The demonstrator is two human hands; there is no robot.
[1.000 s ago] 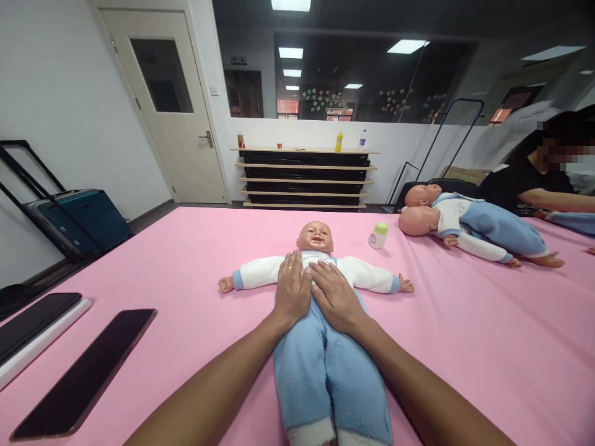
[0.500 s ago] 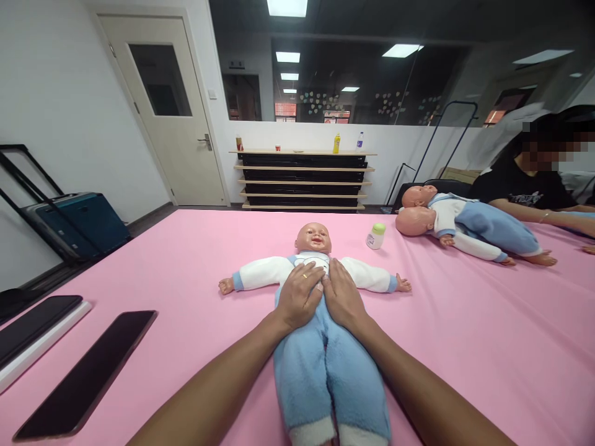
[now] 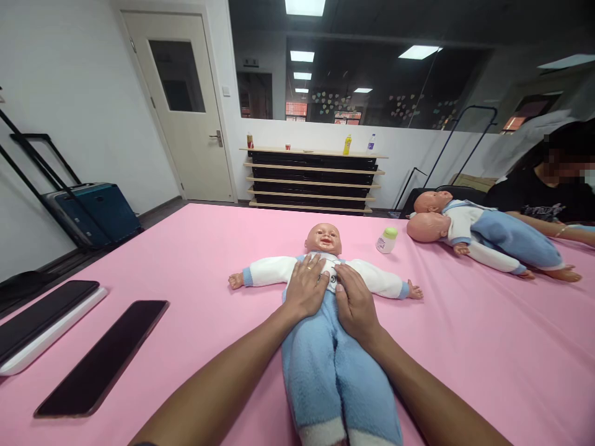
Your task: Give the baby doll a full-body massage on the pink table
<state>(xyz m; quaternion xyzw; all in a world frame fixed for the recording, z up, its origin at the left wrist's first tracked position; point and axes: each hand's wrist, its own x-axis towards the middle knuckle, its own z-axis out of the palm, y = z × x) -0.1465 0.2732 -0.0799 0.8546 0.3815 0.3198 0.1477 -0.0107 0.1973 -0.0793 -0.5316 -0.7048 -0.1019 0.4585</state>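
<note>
A baby doll [image 3: 341, 359] in a white and light blue outfit lies on its back, head away from me and arms spread to both sides. My left hand [image 3: 307, 285] rests flat on the left of its chest, fingers stretched towards the neck. On the right of the chest lies my right hand [image 3: 356, 297], its fingers slightly bent and extended over the doll's front. A strip of the chest with a printed face shows between the two hands. Neither hand grips anything. Beyond the doll's arm on the right stands a small white jar with a green lid [image 3: 387, 240].
Pink cloth [image 3: 465, 359] covers the table. Two more dolls [image 3: 502, 238] lie at the right, near a seated person [image 3: 534, 192]. On the left are a dark phone [image 3: 105, 359] and a black-and-white object [image 3: 51, 322]. A blue suitcase [image 3: 100, 214] stands beyond the table.
My hands have moved apart on the doll's chest, uncovering the printed face between them. The whole view has shifted, so things appear farther right.
</note>
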